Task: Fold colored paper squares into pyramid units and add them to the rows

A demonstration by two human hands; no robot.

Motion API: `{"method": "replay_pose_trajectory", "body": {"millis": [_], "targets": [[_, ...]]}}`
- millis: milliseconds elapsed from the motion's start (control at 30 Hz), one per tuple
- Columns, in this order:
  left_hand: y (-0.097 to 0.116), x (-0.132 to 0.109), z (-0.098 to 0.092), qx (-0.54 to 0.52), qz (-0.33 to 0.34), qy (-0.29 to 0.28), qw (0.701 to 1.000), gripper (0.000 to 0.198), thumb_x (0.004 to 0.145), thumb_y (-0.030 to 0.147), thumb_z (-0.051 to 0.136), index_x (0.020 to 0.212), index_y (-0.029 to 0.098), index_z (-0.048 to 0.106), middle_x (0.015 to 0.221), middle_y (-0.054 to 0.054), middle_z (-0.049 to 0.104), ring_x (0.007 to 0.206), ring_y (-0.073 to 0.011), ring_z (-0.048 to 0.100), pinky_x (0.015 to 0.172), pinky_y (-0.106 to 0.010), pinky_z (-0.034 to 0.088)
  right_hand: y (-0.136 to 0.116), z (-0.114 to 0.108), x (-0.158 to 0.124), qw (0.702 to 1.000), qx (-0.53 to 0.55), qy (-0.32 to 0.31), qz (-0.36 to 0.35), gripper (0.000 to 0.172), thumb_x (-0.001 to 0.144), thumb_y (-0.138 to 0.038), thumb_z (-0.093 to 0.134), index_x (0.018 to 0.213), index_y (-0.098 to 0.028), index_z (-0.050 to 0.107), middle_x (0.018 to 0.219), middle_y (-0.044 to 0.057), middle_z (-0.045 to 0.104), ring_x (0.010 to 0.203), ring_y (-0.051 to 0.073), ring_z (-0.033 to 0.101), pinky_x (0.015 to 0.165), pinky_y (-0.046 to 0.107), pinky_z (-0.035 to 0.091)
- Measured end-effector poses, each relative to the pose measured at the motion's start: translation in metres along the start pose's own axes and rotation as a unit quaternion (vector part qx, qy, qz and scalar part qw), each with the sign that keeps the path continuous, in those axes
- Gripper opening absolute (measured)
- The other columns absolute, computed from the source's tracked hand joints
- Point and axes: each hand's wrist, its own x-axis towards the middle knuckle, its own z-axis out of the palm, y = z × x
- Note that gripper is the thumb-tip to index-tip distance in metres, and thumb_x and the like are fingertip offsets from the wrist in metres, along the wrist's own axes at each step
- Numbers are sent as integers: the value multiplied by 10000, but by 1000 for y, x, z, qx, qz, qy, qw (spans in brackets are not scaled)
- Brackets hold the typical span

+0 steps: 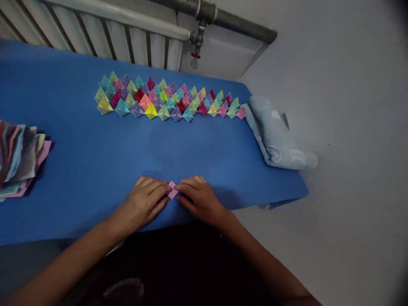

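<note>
A small pink folded paper [172,190] lies at the front of the blue-covered table, one corner pointing away from me. My left hand [147,196] grips its left side with the fingers pressed together. At its right side, my right hand [196,196] has its fingertips closed on the paper too. The fingers cover both side corners. Farther back stand several rows of folded paper pieces [163,112] in many colours, each with a pointed top.
A stack of coloured paper sheets [28,163] sits at the left edge of view. At the table's right end lies a folded light-blue cloth [280,136]. Behind the blue table [105,157] are a white radiator [117,36] and a pipe with a red valve [195,55].
</note>
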Motion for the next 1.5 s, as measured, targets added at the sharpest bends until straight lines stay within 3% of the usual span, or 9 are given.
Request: {"method": "replay_pose_trajectory", "body": {"millis": [633,900,1167,1500], "targets": [[-3,4,-4,84,53,26,995,201,977,199,487,980,184,687,939,-47,735,832,-181,619,823,-367,422,-1,2,2,998,-54,-1,12,207,992,-261,488,974,-194,683,975,57,701,814,170,540,788,334,410],[0,5,-2,63,-19,14,998,240,986,269,468,960,194,694,930,-53,713,827,-198,595,784,-375,397,-7,6,6,997,-10,35,67,228,996,-257,472,918,-169,668,997,78,694,871,180,584,815,345,430],[9,16,-2,46,-115,-24,992,382,1005,378,391,816,188,664,771,-41,650,752,-208,561,789,-403,359,-11,6,13,992,16,40,123,265,999,-298,462,838,-184,640,992,79,697,922,177,616,850,340,440],[16,21,-3,85,-174,-35,980,320,982,360,434,750,214,597,746,-26,654,723,-209,572,752,-392,339,-12,8,17,986,20,46,160,227,970,-280,516,810,-184,645,986,81,687,922,183,616,853,343,456]]}}
